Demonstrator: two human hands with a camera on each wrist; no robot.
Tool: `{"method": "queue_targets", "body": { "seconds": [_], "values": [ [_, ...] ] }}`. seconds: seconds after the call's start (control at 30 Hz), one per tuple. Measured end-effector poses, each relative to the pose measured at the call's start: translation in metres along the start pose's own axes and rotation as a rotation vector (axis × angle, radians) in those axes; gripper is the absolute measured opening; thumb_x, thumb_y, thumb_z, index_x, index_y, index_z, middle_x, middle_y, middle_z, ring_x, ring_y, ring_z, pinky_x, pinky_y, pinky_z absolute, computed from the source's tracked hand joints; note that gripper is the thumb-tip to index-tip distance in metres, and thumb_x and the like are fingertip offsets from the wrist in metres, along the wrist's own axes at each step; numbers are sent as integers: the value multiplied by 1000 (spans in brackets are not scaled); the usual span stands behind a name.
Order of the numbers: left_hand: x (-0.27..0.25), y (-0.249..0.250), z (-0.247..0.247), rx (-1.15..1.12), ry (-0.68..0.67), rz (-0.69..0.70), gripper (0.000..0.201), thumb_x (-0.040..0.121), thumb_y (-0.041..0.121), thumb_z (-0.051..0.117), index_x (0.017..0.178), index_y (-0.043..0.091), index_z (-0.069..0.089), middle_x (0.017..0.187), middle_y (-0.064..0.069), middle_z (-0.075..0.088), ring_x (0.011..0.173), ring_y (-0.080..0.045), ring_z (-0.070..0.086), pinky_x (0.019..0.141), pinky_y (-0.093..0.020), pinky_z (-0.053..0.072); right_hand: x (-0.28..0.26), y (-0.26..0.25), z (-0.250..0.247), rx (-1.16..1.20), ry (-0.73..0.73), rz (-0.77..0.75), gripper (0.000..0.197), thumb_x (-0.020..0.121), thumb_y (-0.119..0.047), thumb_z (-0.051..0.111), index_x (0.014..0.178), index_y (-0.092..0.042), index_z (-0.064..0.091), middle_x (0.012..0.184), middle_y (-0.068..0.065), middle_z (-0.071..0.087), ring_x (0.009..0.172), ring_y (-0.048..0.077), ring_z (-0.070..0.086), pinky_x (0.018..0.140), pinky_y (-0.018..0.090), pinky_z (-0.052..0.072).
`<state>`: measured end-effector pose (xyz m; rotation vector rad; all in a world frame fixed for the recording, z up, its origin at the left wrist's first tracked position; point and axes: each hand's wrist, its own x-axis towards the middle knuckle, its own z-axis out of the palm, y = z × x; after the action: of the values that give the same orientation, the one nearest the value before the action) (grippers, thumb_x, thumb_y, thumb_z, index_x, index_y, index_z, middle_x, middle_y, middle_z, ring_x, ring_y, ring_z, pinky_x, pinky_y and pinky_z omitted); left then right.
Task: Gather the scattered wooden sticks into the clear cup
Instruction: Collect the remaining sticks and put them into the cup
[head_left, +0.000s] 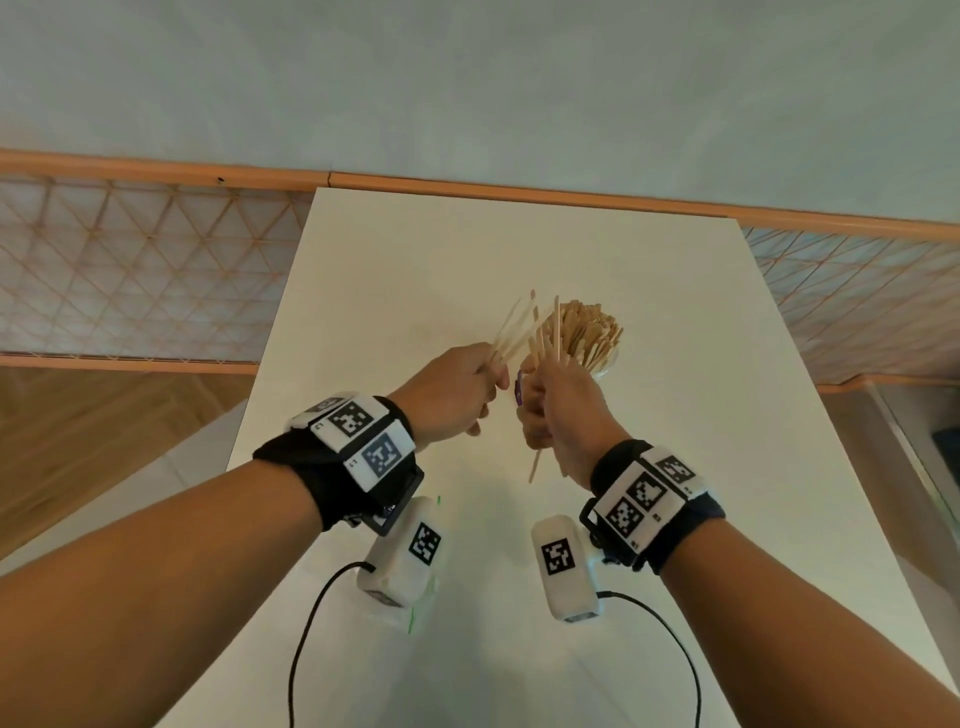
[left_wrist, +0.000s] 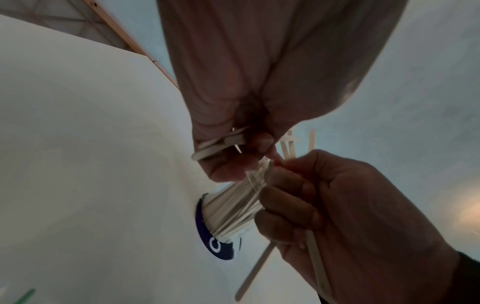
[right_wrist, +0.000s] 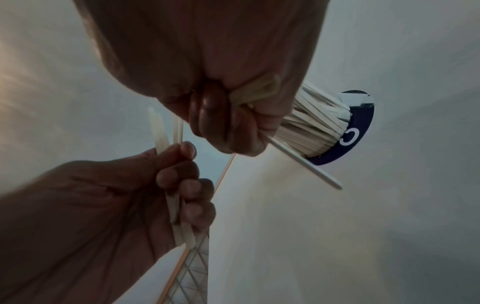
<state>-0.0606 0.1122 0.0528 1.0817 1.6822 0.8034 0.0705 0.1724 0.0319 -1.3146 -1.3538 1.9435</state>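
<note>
A clear cup (head_left: 605, 366) packed with wooden sticks (head_left: 587, 327) stands mid-table on a dark blue round base (right_wrist: 355, 133). My left hand (head_left: 488, 395) grips a small fan of sticks (head_left: 519, 327) pointing up and away, just left of the cup. In front of the cup, hiding its lower part, my right hand (head_left: 535, 415) is curled round a few sticks (head_left: 535, 462) that poke out below the fist. The left wrist view shows the cup (left_wrist: 231, 209) beyond both fists. In the right wrist view one held stick (right_wrist: 306, 164) juts toward the base.
The white table (head_left: 675, 312) ends at a pale wall with an orange skirting strip (head_left: 519, 189) behind it. Patterned floor (head_left: 130, 270) lies on both sides. Black cables (head_left: 311, 623) hang from my wrists over the near table. A green mark (head_left: 438, 501) shows near the left wrist.
</note>
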Motion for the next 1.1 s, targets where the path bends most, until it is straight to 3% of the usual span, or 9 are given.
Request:
{"method": "queue_targets", "body": {
  "seconds": [0.2, 0.27, 0.37, 0.47, 0.63, 0.8, 0.9, 1.0, 1.1],
  "values": [
    [-7, 24, 25, 198, -84, 86, 26, 98, 12, 34, 114, 8, 54, 72, -12, 51, 66, -35, 49, 60, -27, 39, -9, -2, -3, -103, 38, -138, 43, 93, -48, 63, 77, -10, 52, 53, 4, 36, 41, 14, 28, 42, 24, 26],
    [-10, 29, 30, 246, -111, 97, 29, 99, 12, 34, 122, 11, 52, 72, 0, 55, 69, -24, 57, 55, -21, 36, -8, -2, -4, -114, 95, -172, 37, 99, -42, 56, 79, -10, 51, 55, 3, 39, 43, 12, 34, 45, 26, 29],
    [-16, 33, 34, 112, -128, 87, 24, 96, 6, 37, 106, 10, 59, 66, 6, 53, 60, -9, 50, 58, -22, 39, -11, -5, -7, -120, 165, -173, 39, 104, -37, 45, 76, -10, 51, 47, -7, 45, 41, 9, 44, 46, 26, 37],
    [-19, 35, 31, -211, -136, 22, 25, 97, 8, 40, 92, 4, 65, 75, -5, 64, 69, -15, 62, 70, -31, 53, -16, -12, -12, -46, 201, -149, 44, 105, -39, 40, 88, -3, 60, 65, 10, 56, 55, 24, 56, 53, 36, 52],
    [-16, 27, 32, -362, -64, -184, 47, 101, 46, 32, 104, 6, 57, 98, -13, 60, 94, -28, 59, 89, -44, 52, -22, -27, -18, -45, 226, -262, 46, 106, -37, 37, 65, -17, 42, 56, -1, 38, 51, 14, 36, 52, 26, 36],
    [-13, 18, 52, -526, -306, -326, 88, 84, 77, 10, 122, 8, 52, 125, -28, 59, 111, -40, 62, 96, -46, 51, -23, -38, -13, 54, 137, -405, 42, 107, -32, 39, 70, -12, 42, 44, -5, 37, 42, 15, 39, 46, 28, 42],
    [-9, 22, 54, -649, -361, -307, 103, 81, 79, 6, 122, -3, 55, 107, -29, 66, 103, -43, 65, 98, -49, 50, -24, -36, -15, 101, 120, -429, 33, 104, -31, 49, 80, -8, 48, 45, -4, 40, 36, 14, 36, 39, 24, 36],
    [-11, 32, 53, -676, -349, -246, 86, 87, 72, 5, 77, 8, 62, 57, -8, 66, 72, -30, 68, 97, -53, 48, -26, -28, -16, 95, 127, -402, 43, 90, -46, 65, 79, -6, 51, 47, 2, 39, 38, 19, 36, 42, 25, 38],
    [-6, 35, 52, -664, -301, -205, 81, 89, 70, 4, 80, 9, 58, 48, -1, 62, 55, -17, 68, 93, -50, 51, -25, -23, -15, 153, 73, -301, 54, 73, -57, 74, 79, -7, 54, 47, 4, 38, 43, 20, 37, 49, 31, 42]
  ]
}}
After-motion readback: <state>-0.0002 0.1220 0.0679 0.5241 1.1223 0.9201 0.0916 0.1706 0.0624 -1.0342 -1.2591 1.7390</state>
